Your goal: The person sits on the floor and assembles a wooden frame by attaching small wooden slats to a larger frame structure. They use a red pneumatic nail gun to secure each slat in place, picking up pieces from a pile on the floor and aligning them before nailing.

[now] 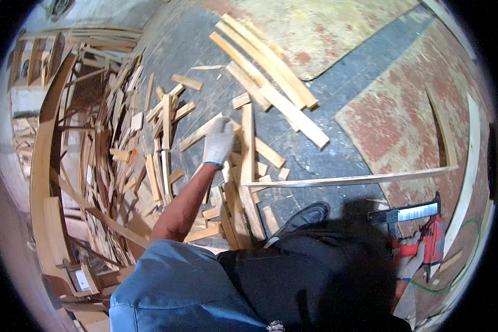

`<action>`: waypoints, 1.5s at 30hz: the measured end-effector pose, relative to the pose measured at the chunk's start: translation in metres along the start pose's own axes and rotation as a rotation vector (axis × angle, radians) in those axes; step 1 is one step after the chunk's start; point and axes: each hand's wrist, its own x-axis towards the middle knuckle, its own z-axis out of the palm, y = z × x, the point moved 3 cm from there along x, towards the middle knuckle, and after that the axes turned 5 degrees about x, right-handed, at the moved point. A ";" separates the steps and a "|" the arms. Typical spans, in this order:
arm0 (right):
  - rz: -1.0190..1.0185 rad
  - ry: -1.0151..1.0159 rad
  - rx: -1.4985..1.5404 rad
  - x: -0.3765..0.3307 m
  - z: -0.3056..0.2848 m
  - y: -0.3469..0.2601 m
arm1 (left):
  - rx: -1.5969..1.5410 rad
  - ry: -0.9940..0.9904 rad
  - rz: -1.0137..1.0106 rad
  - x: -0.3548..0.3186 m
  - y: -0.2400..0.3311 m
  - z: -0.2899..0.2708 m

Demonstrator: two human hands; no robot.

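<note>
My left hand [219, 145], in a pale grey work glove, reaches down into a scatter of short wood offcuts. Its fingers look curled, and the back of the glove hides what lies in them. Under and beside it are a narrow wood strip [196, 135] and a longer upright-lying board [248, 144]. Off to the lower right, my right hand [408, 260], also gloved, is closed around the grip of a red and black nail gun [434, 240]. A pale magazine strip runs along the tool's top. A green air hose [473, 227] curves near it.
Several long planks [271, 61] lie on the dark floor ahead. A thin long strip [348, 180] crosses to the right, over a worn reddish sheet [393, 122]. Heaped scrap wood [113, 116] and a wooden frame [47, 166] stand left. My shoe [310, 214] is close to the offcuts.
</note>
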 end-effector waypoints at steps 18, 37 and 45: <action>-0.004 0.150 -0.080 -0.004 0.018 0.000 | 0.569 -0.418 0.004 0.081 -0.148 0.000; -0.085 0.239 0.014 -0.009 0.041 0.006 | -1.664 -1.429 -0.035 0.073 0.284 0.079; -0.081 0.194 -0.053 -0.014 0.050 0.004 | -1.520 -1.343 -0.056 0.029 0.343 0.110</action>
